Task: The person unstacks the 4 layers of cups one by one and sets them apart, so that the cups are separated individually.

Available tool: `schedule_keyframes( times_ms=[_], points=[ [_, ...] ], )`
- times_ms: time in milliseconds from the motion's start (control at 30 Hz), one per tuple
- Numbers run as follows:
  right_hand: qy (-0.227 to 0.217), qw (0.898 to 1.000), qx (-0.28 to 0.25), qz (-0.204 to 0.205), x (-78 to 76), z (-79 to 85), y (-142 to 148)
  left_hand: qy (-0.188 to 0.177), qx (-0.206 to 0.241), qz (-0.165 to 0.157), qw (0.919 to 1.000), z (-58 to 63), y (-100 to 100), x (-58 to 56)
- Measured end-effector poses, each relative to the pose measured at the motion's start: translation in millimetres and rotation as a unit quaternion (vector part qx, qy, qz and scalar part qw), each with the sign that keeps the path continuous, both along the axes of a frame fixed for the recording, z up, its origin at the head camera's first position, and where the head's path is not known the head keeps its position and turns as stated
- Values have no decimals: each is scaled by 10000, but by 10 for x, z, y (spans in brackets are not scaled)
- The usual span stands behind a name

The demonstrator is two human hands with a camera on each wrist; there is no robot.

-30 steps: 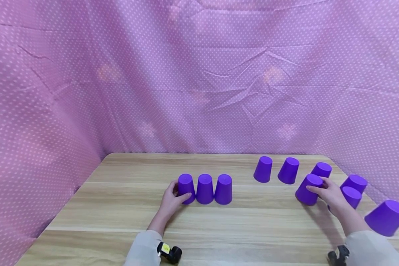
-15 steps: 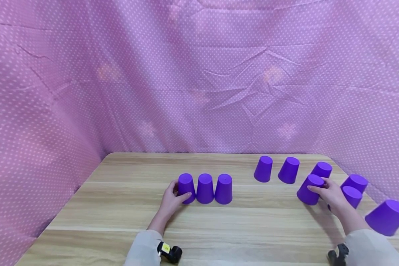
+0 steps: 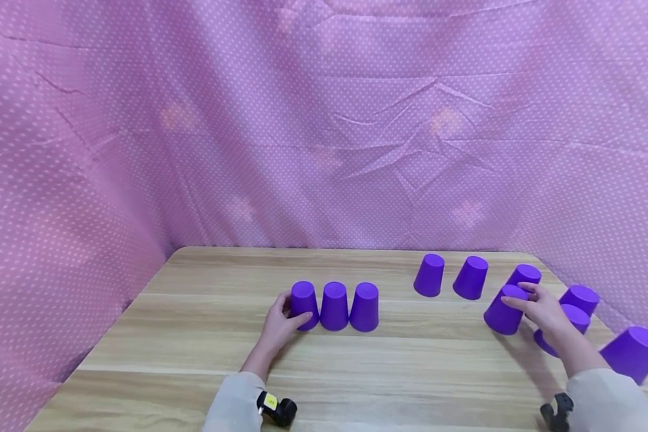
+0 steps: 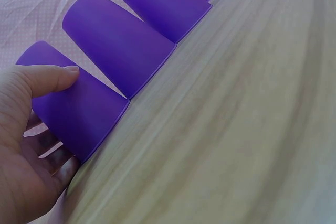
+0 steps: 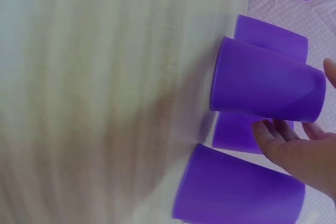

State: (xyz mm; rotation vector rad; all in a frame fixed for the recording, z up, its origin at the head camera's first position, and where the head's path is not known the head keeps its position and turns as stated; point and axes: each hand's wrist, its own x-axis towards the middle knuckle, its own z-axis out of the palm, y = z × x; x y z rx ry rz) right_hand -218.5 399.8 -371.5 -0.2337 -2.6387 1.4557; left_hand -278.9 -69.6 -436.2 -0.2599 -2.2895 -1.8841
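Note:
My left hand holds an upside-down purple cup, thumb across its near side and fingers round behind. This cup is the left end of a close row, beside a middle cup and a right cup. At the right, my right hand is spread around another upturned purple cup. In the right wrist view, the fingers lie right beside this cup, while the thumb stands off from its closed end.
Behind and around the right hand stand more upturned purple cups: two at the back, one behind the hand, others nearer the right edge. A pink dotted curtain hangs behind the wooden table.
The right hand's fingers have lifted and spread from the cup they gripped. That cup has shifted slightly right. The left hand keeps its hold on the row's left cup.

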Motion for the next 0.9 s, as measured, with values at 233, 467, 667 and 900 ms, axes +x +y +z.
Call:
schedule_keyframes(
  times_ms=[233, 467, 667, 900],
  points=[
    [147, 9997, -35, 199, -29, 157, 7, -20, -59, -24, 10000, -8, 1, -10],
    [248, 9994, 62, 236, -89, 355, -23, -79, -71, 10, 9999, 2, -1, -1],
    [393, 9986, -50, 361, -132, 516, -134, -38, -66, 6, 10000, 6, 2, 8],
    [746, 9939, -206, 789, -196, 633, -429, 53, -35, -9, 10000, 0, -2, 9]
  ],
)
